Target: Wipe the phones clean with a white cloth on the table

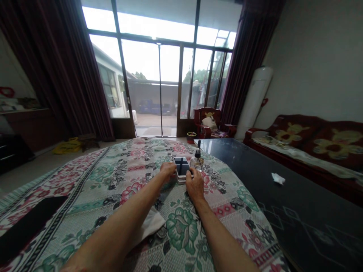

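A white-framed smartphone (182, 166) lies face up, its dark screen reflecting the window bars. Beneath it a pale edge shows, perhaps a box or another phone; I cannot tell which. My left hand (168, 168) grips the phone's left side with bent fingers. On the opposite side, my right hand (195, 183) has its thumb and fingers closed at the lower right edge. Just behind that hand stands a small clear bottle with a black dropper-like top (197, 155). Partly hidden under my left forearm is a white cloth or tissue (151, 223).
A flowered cloth (181, 230) covers the table. At left lies a long black object (31, 226). A dark glossy table (244, 166) with a crumpled tissue (278, 178) adjoins on the right, by a wooden sofa (309, 139). Glass doors (160, 90) stand ahead.
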### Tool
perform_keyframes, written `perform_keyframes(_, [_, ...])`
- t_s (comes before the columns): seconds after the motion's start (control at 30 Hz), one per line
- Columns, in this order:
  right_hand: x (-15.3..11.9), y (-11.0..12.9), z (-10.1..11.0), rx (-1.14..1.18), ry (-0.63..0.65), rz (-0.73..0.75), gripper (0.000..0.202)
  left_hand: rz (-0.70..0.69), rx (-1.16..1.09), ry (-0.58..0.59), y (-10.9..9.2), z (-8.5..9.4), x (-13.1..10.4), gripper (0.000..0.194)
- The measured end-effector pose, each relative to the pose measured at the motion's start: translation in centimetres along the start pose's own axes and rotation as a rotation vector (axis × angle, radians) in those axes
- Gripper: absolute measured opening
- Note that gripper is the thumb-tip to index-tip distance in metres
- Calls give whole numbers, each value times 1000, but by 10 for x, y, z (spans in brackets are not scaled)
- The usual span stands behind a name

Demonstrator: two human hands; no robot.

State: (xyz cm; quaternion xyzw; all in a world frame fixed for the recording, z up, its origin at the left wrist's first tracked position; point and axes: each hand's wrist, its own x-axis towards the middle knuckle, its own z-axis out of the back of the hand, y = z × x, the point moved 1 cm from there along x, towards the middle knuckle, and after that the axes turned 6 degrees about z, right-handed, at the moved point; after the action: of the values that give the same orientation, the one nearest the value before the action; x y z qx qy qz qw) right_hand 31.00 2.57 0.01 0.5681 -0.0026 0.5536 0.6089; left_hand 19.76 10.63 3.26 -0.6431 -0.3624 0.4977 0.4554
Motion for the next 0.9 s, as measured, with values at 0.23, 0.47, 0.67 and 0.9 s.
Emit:
perform_keyframes(0.23, [-2,13,5,-129,-92,298,31,-74,136,-162,-19,58,-60,20])
perform_keyframes(0.47, [-18,75,-10,105,136,533,30,-139,298,-452,-7,178,-127,29])
perform_keyframes(0.67, [-64,178,-80,538,603,152,23,-176,543,-883,3,303,-199,24])
perform_keyframes(0.9, [-147,271,-161,913,1029,-409,23,-39,709,-1040,33,356,-227,36])
